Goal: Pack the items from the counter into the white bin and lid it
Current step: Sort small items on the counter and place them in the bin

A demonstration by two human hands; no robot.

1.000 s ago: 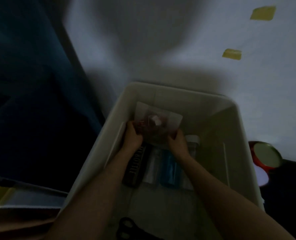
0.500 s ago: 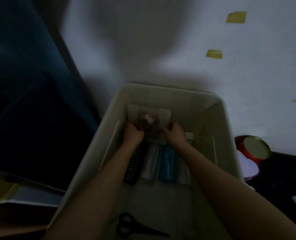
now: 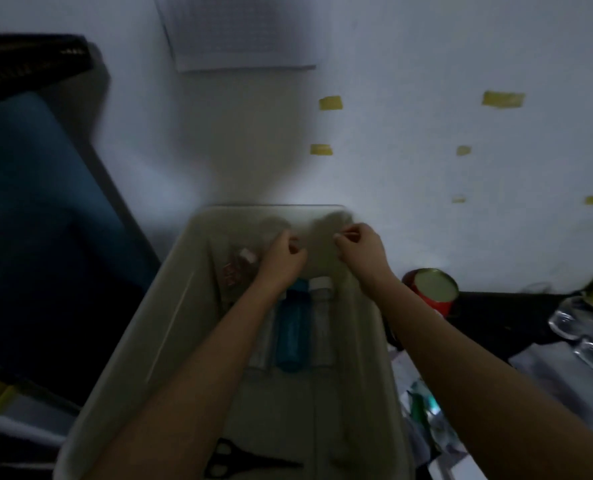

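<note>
both hands, left hand (image 3: 281,261) and right hand (image 3: 362,249), hover loosely curled and empty over the white bin (image 3: 170,317). inside lie a blue bottle (image 3: 291,327) and scissors (image 3: 239,460); a red can (image 3: 432,294) stands just beside the bin's right wall.

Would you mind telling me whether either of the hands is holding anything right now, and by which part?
Nothing appears held. The left hand and right hand hang over the white bin, fingers loosely curled; the clear packet lies free inside.
</note>
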